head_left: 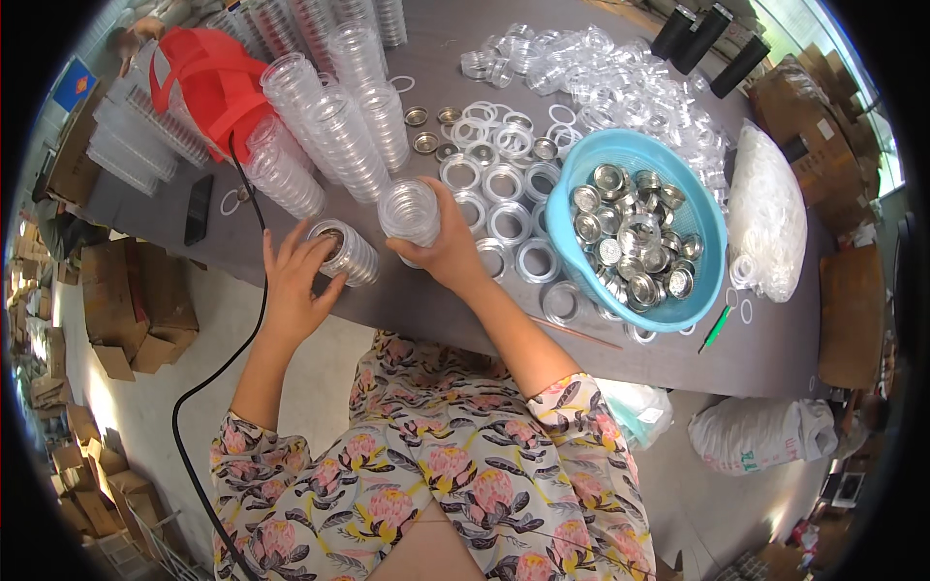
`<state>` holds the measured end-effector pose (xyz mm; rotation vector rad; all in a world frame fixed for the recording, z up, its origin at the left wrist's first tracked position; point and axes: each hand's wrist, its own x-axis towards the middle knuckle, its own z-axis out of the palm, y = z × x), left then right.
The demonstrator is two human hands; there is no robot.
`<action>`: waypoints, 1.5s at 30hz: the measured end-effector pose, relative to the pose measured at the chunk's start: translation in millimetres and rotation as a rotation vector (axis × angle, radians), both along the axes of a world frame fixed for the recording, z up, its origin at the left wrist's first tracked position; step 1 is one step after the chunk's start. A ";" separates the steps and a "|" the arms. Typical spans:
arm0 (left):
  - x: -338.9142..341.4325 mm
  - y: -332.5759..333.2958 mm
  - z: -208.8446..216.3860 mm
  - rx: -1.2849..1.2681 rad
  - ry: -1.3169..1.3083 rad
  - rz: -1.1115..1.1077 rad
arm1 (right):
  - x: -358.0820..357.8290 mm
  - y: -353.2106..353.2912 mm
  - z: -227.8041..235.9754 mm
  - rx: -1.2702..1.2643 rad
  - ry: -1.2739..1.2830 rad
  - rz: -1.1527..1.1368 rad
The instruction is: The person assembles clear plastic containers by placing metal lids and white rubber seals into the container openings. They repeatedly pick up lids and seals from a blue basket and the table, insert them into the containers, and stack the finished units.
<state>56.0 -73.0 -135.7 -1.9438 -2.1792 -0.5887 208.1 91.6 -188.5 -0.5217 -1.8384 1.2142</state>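
Observation:
My right hand [450, 242] is closed round a short stack of clear round plastic lids [409, 211], held upright above the table. To its left, my left hand [298, 279] has its fingers spread, with fingertips at the upper rim of another clear stack [356, 258]. That second stack leans on the table, and a shiny metal disc shows in its top, partly behind my fingers. Just beyond both hands rise tall stacks of clear plastic pieces [339, 126]. Clear rings [504, 181] lie beside my right hand, and a few loose metal caps [424, 142] sit farther back.
A blue basket [559, 228] of metal caps stands right, before a heap of clear pieces [630, 77] and a filled plastic bag [765, 213]. A red object [208, 82] tops stacks at left. A black cable [184, 407] hangs over the table edge. A phone [199, 209] lies left.

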 end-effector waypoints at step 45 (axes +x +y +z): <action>-16.0 3.3 1.1 0.110 -0.269 0.014 | 15.3 -1.7 1.8 -0.029 -0.062 -0.006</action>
